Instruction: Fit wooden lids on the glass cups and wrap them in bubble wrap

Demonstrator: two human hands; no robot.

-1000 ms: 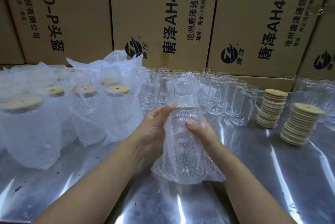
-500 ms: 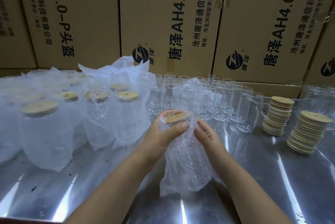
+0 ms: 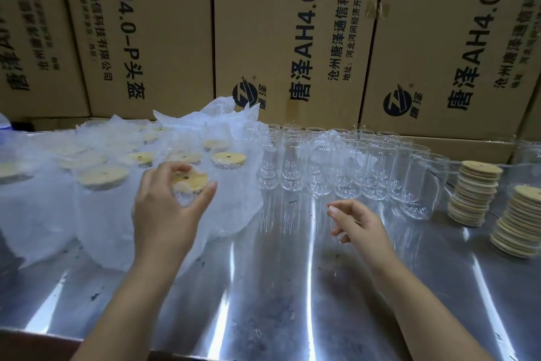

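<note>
We are gripping the wrapped cup (image 3: 185, 197) by its round wooden lid (image 3: 191, 177) with our left hand (image 3: 164, 214), seemingly parking it among the crinkly wrapped batch (image 3: 96, 214), left. Our right hand (image 3: 360, 223) is hovering empty, fingers loosely curled, probably needing a smooth bare glass (image 3: 319, 167), far centre, next.

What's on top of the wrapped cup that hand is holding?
A wooden lid with a small hole, gripped by the left hand. The cup underneath is mostly hidden by bubble wrap and the hand.

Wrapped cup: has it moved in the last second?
Yes. The wrapped cup went left, from before the bare glasses to the wrapped group, left hand gripping it.
</note>
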